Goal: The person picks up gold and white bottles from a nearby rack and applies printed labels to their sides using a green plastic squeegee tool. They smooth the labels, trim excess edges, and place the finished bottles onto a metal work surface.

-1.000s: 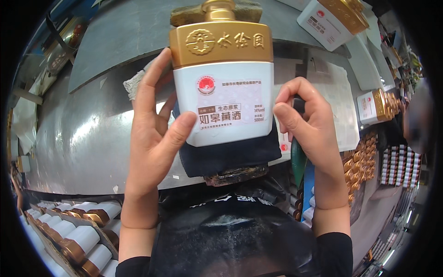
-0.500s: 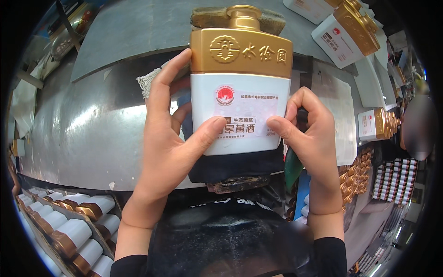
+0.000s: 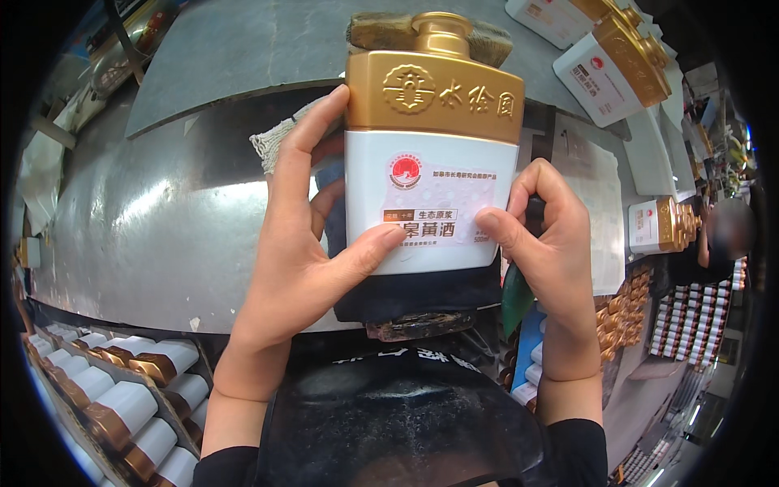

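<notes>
A flat flask-shaped bottle (image 3: 438, 162), white below with a gold shoulder and neck, lies face up before me on a dark cloth-covered support (image 3: 418, 296). Thin printed film with a red round emblem clings to its white face. My left hand (image 3: 312, 219) grips the bottle's left side, fingers along the edge and thumb on the lower print. At the lower right, the thumb of my right hand (image 3: 540, 231) presses on the film. Its curled fingers hold a green pointed blade-like tool (image 3: 515, 299), whose upper part is hidden in the hand.
A wooden block (image 3: 381, 32) sits behind the bottle's neck. On the grey metal table (image 3: 162, 243) lies a white cotton rag (image 3: 274, 144). Similar bottles (image 3: 614, 73) lie at the upper right; boxed ones (image 3: 122, 406) stand lower left. Another person (image 3: 726, 231) is at the far right.
The bottle and my left hand sit slightly farther right in the picture. My right thumb stays on the film's lower right part, and the green tool remains in that hand.
</notes>
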Motion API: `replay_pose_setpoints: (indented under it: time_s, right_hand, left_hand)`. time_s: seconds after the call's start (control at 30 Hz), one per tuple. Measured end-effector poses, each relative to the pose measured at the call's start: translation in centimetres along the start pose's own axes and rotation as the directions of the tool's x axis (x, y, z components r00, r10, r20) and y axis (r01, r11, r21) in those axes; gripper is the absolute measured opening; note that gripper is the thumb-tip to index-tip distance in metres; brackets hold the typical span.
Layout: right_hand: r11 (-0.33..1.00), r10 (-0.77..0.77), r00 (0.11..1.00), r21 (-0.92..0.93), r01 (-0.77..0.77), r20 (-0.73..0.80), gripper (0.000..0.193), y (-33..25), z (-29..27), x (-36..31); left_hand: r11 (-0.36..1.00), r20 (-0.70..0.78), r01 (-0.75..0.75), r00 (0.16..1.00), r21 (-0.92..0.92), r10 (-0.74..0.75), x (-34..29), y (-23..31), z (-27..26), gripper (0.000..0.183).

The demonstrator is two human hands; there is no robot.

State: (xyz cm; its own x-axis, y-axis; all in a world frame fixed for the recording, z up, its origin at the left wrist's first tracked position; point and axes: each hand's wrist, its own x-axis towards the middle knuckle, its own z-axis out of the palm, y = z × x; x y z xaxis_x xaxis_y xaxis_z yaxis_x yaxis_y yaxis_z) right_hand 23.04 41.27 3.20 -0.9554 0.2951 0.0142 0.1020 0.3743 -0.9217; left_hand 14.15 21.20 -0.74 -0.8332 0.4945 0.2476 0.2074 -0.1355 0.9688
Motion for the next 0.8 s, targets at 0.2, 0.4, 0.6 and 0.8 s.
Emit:
replay_pose_setpoints:
  time_s: [0.2, 0.4, 0.6, 0.8]
  right_hand:
    - [0.993, 0.090, 0.996, 0.073, -0.091, 0.016, 0.030, -0.24, -0.36, -0.13]
    - [0.993, 0.071, 0.996, 0.085, -0.076, 0.051, 0.031, -0.26, -0.45, 0.10]
    - [0.999, 0.036, 0.999, -0.025, -0.036, -0.003, 0.032, -0.13, -0.24, 0.08]
    - [0.999, 0.000, 1.000, -0.041, -0.001, -0.011, 0.030, -0.06, 0.13, 0.23]
  left_hand:
    - [0.992, 0.021, -0.038, 0.999, -0.121, 0.041, 0.29, -0.34, -0.31, 0.082]
    - [0.991, 0.000, -0.037, 0.999, -0.126, 0.037, 0.54, -0.22, -0.10, 0.074]
    - [0.996, -0.021, -0.019, 1.000, -0.082, 0.018, 0.62, -0.33, 0.43, 0.079]
    - [0.996, -0.045, 0.015, 0.999, -0.083, -0.018, 0.47, -0.24, 0.32, 0.081]
